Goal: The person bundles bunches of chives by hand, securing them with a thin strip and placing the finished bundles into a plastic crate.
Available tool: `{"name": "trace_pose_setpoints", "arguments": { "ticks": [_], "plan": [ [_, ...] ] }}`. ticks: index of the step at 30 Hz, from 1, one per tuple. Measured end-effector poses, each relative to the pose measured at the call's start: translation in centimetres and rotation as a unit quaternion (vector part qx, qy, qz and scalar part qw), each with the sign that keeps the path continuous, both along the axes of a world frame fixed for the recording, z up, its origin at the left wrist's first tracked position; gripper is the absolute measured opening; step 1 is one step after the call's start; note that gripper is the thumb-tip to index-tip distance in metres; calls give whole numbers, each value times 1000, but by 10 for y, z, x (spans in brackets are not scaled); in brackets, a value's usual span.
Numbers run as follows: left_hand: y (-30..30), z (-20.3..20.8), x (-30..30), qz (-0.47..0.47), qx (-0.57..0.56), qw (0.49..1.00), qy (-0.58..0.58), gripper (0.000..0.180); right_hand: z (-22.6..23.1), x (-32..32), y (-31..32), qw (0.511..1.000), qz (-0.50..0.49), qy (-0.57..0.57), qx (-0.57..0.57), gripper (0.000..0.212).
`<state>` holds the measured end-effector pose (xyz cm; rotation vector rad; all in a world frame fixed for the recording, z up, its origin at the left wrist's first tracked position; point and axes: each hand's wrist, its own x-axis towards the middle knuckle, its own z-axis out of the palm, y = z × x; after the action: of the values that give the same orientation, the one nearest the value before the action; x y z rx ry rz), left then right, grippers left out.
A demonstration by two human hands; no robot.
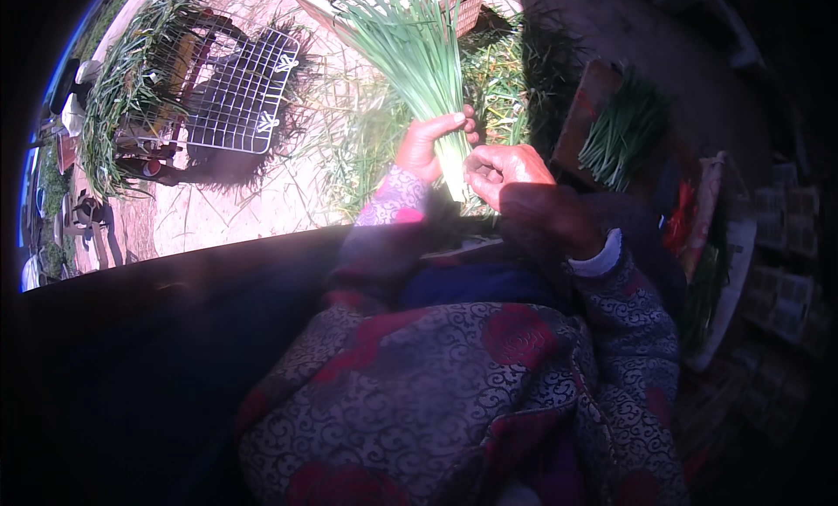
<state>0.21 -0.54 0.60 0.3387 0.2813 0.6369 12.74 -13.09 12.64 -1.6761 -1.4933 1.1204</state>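
Observation:
A bunch of long green chives (419, 56) rises from my left hand (423, 148), whose fingers wrap round it just above the pale stem ends. The leaves fan out toward the far side, and the white ends point down toward my lap. Close beside those ends, on the right, is my right hand (515, 170). Its fingers are curled and the thumb meets the forefinger; whatever may be pinched there is too small to make out. Sunlight washes out part of both hands, while my right wrist lies in shadow.
Loose green leaves (496, 91) litter the ground beyond my hands. A woven basket (471, 8) stands behind the bunch. At the left are a wire rack (240, 96) and a heap of long leaves (118, 113). More chives (620, 130) lie in shade at the right, near something red (678, 220).

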Motion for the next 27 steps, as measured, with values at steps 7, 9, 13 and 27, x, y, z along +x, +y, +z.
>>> {"name": "trace_pose_setpoints", "arguments": {
  "ticks": [7, 9, 13, 27],
  "plan": [
    [-7, 8, 7, 81, 86, 987, 107, 25, -30, -6, 5, 991, -30, -106, 70, 19],
    [-7, 7, 8, 87, 84, 988, 98, 25, -49, -8, 5, 977, -47, -133, 158, 21],
    [-8, 3, 7, 86, 66, 993, 50, 27, -40, -8, 7, 995, -86, -45, 26, 24],
    [-16, -3, 16, 107, 91, 984, 105, 35, -51, 15, 32, 991, -83, -45, 89, 26]
  ]
}}
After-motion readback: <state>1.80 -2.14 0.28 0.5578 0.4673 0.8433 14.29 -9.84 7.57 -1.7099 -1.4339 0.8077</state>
